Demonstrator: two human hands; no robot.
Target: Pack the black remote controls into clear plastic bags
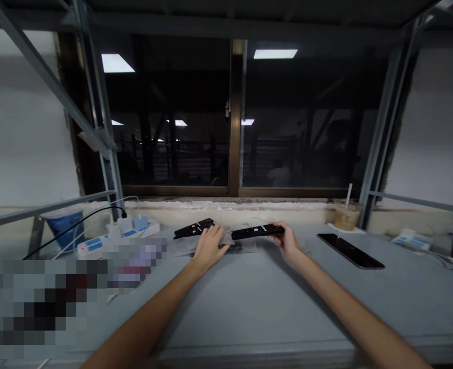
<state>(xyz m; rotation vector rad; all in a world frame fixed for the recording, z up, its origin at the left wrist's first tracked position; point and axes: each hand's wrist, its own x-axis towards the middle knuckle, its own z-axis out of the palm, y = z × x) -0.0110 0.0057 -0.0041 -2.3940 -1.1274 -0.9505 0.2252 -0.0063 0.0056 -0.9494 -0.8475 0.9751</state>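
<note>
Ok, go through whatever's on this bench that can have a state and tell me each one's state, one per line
Right hand: gripping the end of a remote, lifted off the table.
Left hand: resting on a clear plastic bag.
Second remote: lying flat, untouched.
Phone: face up, screen dark.
Power strip: several plugs in.
Iced drink cup: upright, straw in, partly full.
Window: closed.

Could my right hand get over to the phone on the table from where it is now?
Probably yes. The right hand holds one end of a remote, and the table between it and the phone looks bare. It would need to release the remote first.
</note>
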